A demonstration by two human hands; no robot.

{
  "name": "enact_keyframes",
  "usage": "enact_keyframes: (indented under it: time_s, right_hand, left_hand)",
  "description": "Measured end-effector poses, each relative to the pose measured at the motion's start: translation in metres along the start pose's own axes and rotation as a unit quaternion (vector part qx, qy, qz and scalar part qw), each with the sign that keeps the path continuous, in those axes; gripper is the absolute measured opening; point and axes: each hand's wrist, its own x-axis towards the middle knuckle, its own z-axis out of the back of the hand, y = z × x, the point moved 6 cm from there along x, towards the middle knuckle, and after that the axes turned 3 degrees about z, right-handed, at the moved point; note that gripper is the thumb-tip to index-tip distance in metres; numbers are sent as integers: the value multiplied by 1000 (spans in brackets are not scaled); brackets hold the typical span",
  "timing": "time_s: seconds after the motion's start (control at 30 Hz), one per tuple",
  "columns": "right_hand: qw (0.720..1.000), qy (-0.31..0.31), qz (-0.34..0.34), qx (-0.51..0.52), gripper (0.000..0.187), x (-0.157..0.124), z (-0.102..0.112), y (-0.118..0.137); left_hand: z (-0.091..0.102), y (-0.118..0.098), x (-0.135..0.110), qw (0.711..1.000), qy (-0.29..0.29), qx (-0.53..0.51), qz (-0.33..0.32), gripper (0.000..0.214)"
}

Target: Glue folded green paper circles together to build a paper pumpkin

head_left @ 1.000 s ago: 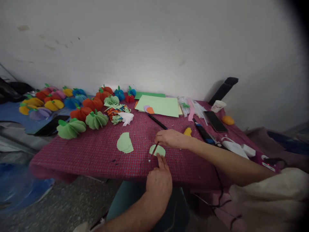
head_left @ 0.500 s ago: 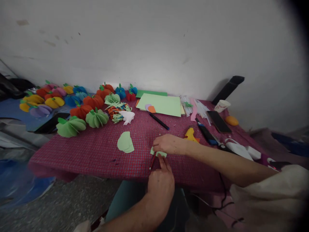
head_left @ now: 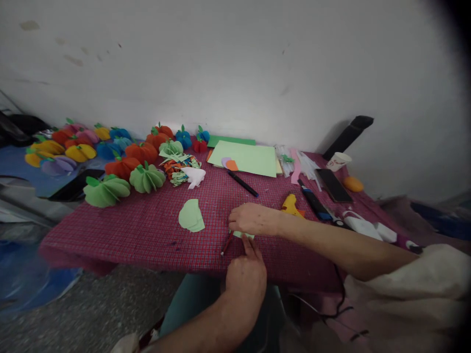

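Note:
My left hand (head_left: 247, 277) comes up from the bottom edge, two fingers stretched forward and their tips pressed on a small light-green paper piece (head_left: 243, 235). Just beyond it, my right hand (head_left: 248, 219) reaches in from the right, its fingers closed round a thin red pencil (head_left: 227, 243). One end of the pencil sticks out toward the front of the table; the other is hidden under the hand. Most of the paper is covered by my hands. Left of them lies a small stack of light-green rounded paper cutouts (head_left: 192, 216).
Several folded-paper pumpkins (head_left: 147, 177) stand at the left beside paper scraps (head_left: 180, 169). Green sheets (head_left: 245, 157) lie at the back, a black pen (head_left: 243, 183) before them. To the right are a yellow glue gun (head_left: 291, 203), a cutter (head_left: 314, 200), a phone (head_left: 334, 185) and a paper cup (head_left: 339, 161).
My right hand has shifted slightly left, the pencil swinging left with it and leaning more. The left hand stays with its fingertips on the paper. The view has moved a little.

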Motion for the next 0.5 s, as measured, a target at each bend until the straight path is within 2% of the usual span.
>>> enact_keyframes:
  time_s: [0.3,0.5]
  right_hand:
    - [1000,7,-3,-20,14,17,5,-7]
    - [1000,-14,-2,-20,9,1,18,-9]
  left_hand:
    - [1,2,1,1000,19,0,13,51]
    - [4,1,-2,1000,-1,-5,-6,52]
